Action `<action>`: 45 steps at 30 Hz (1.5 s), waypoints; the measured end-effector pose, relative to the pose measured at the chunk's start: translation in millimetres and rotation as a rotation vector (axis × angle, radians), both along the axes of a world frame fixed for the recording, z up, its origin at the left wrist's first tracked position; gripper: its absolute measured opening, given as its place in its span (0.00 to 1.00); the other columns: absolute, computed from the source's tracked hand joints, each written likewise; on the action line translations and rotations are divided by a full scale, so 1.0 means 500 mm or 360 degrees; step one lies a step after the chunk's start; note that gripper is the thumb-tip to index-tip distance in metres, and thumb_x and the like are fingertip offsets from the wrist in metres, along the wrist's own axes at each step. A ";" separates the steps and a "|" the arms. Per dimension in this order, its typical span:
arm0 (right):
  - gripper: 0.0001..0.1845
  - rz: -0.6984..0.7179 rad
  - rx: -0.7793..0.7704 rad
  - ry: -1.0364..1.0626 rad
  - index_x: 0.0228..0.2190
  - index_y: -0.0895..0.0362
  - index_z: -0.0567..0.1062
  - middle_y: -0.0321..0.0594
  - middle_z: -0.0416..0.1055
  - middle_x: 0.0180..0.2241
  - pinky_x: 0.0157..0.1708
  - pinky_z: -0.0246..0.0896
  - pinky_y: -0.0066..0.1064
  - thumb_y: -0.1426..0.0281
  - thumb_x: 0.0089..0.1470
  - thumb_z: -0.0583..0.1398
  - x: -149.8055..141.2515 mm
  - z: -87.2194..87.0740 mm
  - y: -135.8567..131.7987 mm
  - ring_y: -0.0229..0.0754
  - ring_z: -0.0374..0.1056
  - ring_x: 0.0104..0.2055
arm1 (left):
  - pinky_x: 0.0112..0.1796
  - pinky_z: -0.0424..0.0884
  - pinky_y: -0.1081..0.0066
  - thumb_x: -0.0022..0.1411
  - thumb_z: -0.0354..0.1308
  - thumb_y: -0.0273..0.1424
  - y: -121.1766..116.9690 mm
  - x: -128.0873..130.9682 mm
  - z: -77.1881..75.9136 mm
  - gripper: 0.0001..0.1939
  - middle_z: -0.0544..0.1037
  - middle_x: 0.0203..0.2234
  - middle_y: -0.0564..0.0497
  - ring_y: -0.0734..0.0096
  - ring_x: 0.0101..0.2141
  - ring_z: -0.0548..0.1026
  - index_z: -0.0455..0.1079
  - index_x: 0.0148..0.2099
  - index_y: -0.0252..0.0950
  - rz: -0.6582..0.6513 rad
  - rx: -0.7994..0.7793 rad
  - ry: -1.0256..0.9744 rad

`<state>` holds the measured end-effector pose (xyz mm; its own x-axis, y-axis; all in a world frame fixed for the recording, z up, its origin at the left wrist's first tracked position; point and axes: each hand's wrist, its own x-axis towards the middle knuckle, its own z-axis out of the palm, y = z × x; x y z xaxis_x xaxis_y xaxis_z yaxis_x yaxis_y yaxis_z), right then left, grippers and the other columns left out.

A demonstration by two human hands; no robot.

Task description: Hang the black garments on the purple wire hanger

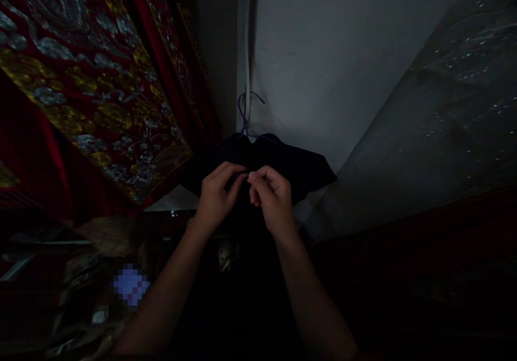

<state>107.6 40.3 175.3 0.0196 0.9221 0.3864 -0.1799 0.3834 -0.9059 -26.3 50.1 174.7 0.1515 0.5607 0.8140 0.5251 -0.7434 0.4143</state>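
You have both hands at the front of the dark garment point(309, 166), which hangs on the thin purple hanger point(243, 114) against the pale wall point(343, 43). The step in hand looks like fine finger work on the garment's front, just below the hanger, perhaps at a fastening or an edge of the cloth (the black fabric swallows nearly all detail, so take that as a guess).

Your right hand point(274, 196) is closed thumb to forefinger, seemingly on a small bit of the garment, with the other fingers curled in. Your left hand point(218, 194) is half curled, its thumb and forefinger bowed around a narrow gap and their tips just beside the right hand's; you cannot tell from here whether they have hold of any cloth.

The next move seems to call for a light, steady pinch on both sides, fingertips kept close, and little pull downward, since a tug could set the hanger swinging. Its hook sits by the white pipe point(247, 37), though what bears it is unclear. Mind also the red embroidered cloth point(109, 75), which hangs near your left side; a wide elbow might brush it.
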 end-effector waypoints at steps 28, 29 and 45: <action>0.12 -0.0085 0.0268 -0.0478 0.32 0.53 0.65 0.28 0.64 0.21 0.24 0.54 0.25 0.59 0.64 0.56 0.012 -0.008 0.010 0.33 0.62 0.23 | 0.41 0.68 0.68 0.70 0.53 0.30 -0.019 -0.036 0.060 0.05 0.78 0.34 0.51 0.68 0.36 0.75 0.70 0.42 0.36 0.0047 -0.0132 0.0388; 0.12 -0.0093 0.0290 -0.0560 0.32 0.53 0.65 0.28 0.64 0.21 0.25 0.54 0.26 0.59 0.65 0.55 0.014 -0.003 0.007 0.34 0.62 0.23 | 0.41 0.68 0.68 0.70 0.53 0.30 -0.019 -0.036 0.061 0.05 0.78 0.34 0.51 0.67 0.37 0.75 0.70 0.43 0.37 0.0043 -0.0158 0.0387; 0.14 -0.0143 0.0222 -0.0762 0.29 0.54 0.68 0.31 0.66 0.19 0.25 0.54 0.26 0.61 0.64 0.55 0.023 -0.008 0.009 0.35 0.64 0.22 | 0.42 0.66 0.66 0.71 0.51 0.30 -0.008 -0.044 0.052 0.06 0.78 0.37 0.50 0.65 0.39 0.76 0.69 0.44 0.37 -0.0036 -0.0310 0.0485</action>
